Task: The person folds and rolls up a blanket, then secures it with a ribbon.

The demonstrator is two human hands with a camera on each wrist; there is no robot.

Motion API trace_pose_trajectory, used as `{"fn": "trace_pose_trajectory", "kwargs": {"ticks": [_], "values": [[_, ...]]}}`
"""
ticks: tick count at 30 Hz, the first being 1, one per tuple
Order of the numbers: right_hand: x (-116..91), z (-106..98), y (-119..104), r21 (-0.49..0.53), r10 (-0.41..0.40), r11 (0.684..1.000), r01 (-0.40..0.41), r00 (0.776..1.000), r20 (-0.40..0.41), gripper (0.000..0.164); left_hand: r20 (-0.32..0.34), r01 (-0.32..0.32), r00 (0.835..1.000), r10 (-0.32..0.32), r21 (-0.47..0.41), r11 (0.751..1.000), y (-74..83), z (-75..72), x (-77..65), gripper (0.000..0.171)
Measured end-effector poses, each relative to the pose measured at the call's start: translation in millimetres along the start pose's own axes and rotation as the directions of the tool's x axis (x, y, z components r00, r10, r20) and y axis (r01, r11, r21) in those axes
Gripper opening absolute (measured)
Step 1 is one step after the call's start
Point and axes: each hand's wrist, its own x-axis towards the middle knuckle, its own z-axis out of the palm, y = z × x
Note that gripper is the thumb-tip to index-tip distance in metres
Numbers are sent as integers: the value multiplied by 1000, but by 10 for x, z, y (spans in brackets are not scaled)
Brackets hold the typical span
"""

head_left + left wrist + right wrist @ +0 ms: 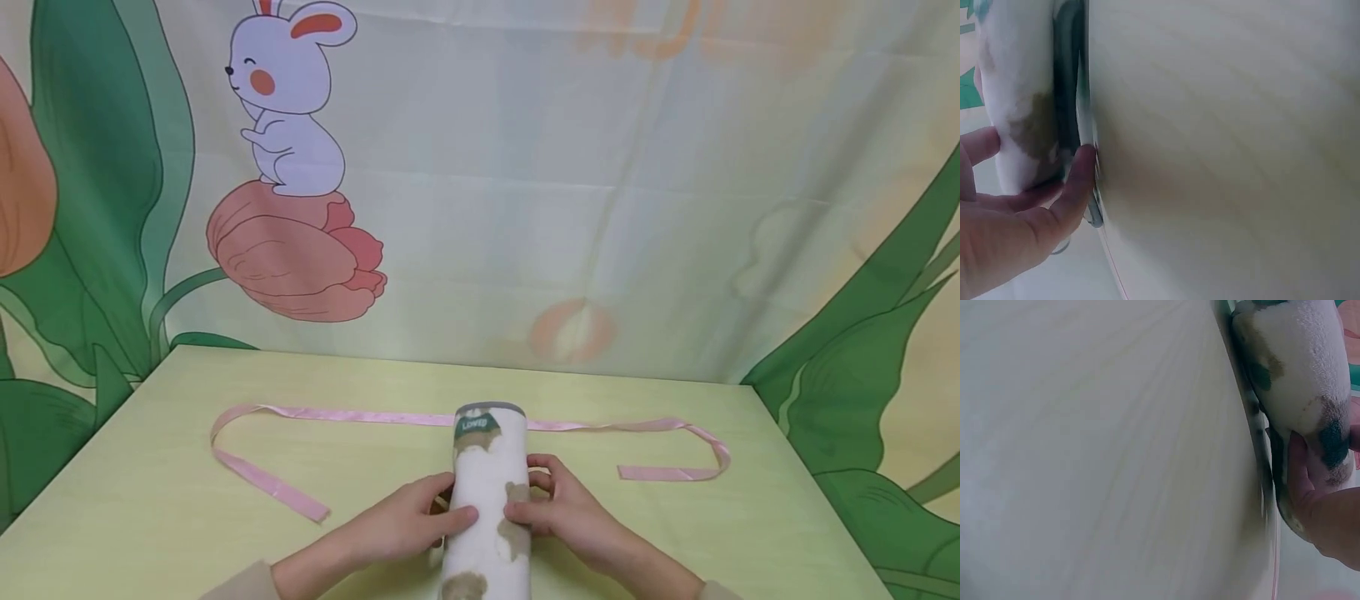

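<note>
A rolled-up white towel (491, 471) with brown bear prints, a green patch of lettering and a grey edge at its far end lies lengthwise at the front middle of the table. My left hand (401, 521) grips its left side, thumb on top and fingers low along the flank. On the opposite side my right hand (576, 515) holds it the same way. Both wrist views show fingers tucked low against the roll (1016, 69), close to the tabletop. A pink ribbon (360, 415) stretches crosswise at the towel's far end, which hides its middle.
The pale yellow table (150, 500) ends at a hanging backdrop (480, 208) printed with a rabbit and tulips. Each ribbon end curls back toward the front, one at left (281, 492), one at right (667, 474).
</note>
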Motion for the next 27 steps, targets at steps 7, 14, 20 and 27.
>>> {"fn": "trace_pose_trajectory", "kwargs": {"ticks": [7, 14, 20, 27], "values": [[45, -31, -40, 43, -22, 999, 22, 1000, 0, 84, -22, 23, 999, -27, -164, 986, 14, 28, -5, 58], [49, -26, -90, 63, -45, 997, 44, 999, 10, 83, -1, 45, 999, -48, -362, 931, 8, 12, 39, 57], [84, -45, -134, 57, -67, 996, 67, 998, 4, 79, -78, -1, 996, -35, -419, 908, 16, 5, 70, 59], [194, -96, -172, 29, -70, 997, 71, 997, -20, 78, -161, -43, 987, -28, -419, 907, 7, -33, 155, 67]]}}
